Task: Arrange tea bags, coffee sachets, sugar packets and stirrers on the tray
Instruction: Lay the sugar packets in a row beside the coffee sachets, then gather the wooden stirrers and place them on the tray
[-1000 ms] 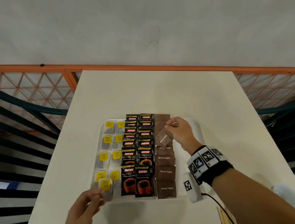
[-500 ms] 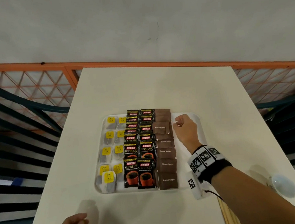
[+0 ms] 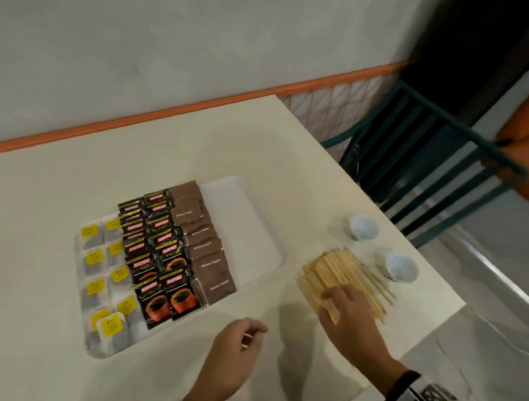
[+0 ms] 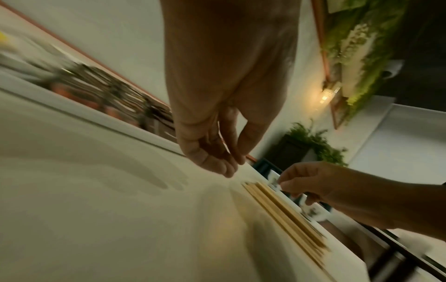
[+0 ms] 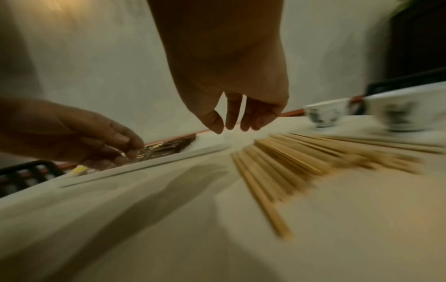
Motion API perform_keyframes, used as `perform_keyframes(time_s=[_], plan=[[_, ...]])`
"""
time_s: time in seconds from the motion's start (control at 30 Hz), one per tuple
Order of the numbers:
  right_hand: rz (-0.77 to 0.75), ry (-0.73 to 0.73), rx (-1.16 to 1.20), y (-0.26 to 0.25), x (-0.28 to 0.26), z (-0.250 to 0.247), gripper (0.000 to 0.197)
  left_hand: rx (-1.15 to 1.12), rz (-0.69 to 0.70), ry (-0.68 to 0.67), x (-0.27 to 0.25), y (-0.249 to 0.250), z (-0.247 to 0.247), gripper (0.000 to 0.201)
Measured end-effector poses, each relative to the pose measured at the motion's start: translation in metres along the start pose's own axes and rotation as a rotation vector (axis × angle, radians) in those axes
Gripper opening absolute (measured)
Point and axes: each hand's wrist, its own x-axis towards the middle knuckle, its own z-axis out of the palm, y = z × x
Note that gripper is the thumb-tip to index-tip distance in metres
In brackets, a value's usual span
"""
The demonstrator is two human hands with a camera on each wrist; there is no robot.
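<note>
Pale tabletop [image 3: 146, 159] underneath; the right hand [image 3: 348, 317] hangs over the wooden stirrers [image 3: 338, 273], fingers loose, gripping nothing. The left hand [image 3: 236, 345] hovers empty, lightly curled. Beyond, the white tray [image 3: 243, 227] holds tea bags [image 3: 104, 276], coffee sachets [image 3: 160, 256] and sugar packets [image 3: 206, 243]; two small cups [image 3: 364, 226] stand right of the stirrers.

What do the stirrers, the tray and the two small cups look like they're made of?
Stirrers: likely wood or bamboo, pale tan, matte, thin straight sticks. Tray: probably plastic, plain white, smooth, rounded raised rim. Cups: apparently glazed ceramic, glossy white with faint dark markings in the right wrist view.
</note>
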Motion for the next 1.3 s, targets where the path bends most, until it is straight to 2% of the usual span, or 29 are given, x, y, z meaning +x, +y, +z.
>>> perform_keyframes(time_s=[0.1, 0.17, 0.23, 0.3, 0.47, 0.6, 0.7, 0.77, 0.8, 0.83, 0.93, 1.0, 1.1, 1.17, 1.3], plan=[[0.037, 0.037, -0.122, 0.021, -0.007, -0.012, 0.045, 0.058, 0.037, -0.077, 0.016, 0.019, 0.029, 0.013], [0.089, -0.020, -0.107, 0.030, 0.001, -0.017, 0.060, 0.070, 0.009, -0.105, 0.027, 0.029, 0.047, 0.011], [0.172, -0.097, -0.049, 0.041, 0.012, -0.016, 0.079, 0.073, -0.051, -0.115, 0.039, 0.038, 0.062, 0.020], [0.166, -0.116, -0.060, 0.049, 0.023, -0.013, 0.092, 0.047, -0.149, -0.096, 0.051, 0.046, 0.075, 0.032], [0.213, -0.149, 0.000, 0.062, 0.048, -0.016, 0.093, -0.108, -0.345, 0.010, 0.072, 0.065, 0.098, 0.046], [0.164, -0.221, 0.041, 0.065, 0.050, -0.018, 0.098, -0.299, -0.398, 0.101, 0.080, 0.078, 0.114, 0.040], [0.109, -0.295, 0.062, 0.062, 0.048, -0.016, 0.107, -0.336, -0.399, 0.163, 0.086, 0.078, 0.124, 0.044], [0.086, -0.323, 0.015, 0.058, 0.049, -0.014, 0.101, -0.302, -0.387, 0.173, 0.088, 0.079, 0.128, 0.046], [0.085, -0.334, -0.018, 0.057, 0.050, -0.011, 0.092, -0.287, -0.373, 0.164, 0.088, 0.080, 0.129, 0.045], [0.085, -0.341, -0.047, 0.055, 0.052, -0.010, 0.080, -0.278, -0.353, 0.153, 0.088, 0.081, 0.131, 0.041], [0.066, -0.329, -0.057, 0.049, 0.053, -0.005, 0.040, -0.262, -0.304, 0.159, 0.088, 0.083, 0.136, 0.012], [0.092, -0.315, 0.023, 0.045, 0.052, -0.003, 0.026, -0.270, -0.297, 0.172, 0.088, 0.083, 0.137, 0.013], [0.151, -0.295, 0.124, 0.042, 0.053, -0.009, 0.021, -0.296, -0.312, 0.178, 0.087, 0.084, 0.138, 0.021], [0.158, -0.295, 0.115, 0.041, 0.057, -0.011, 0.022, -0.328, -0.326, 0.193, 0.088, 0.083, 0.138, 0.026], [0.125, -0.322, 0.033, 0.038, 0.063, -0.011, 0.025, -0.352, -0.349, 0.241, 0.091, 0.080, 0.140, 0.023]])
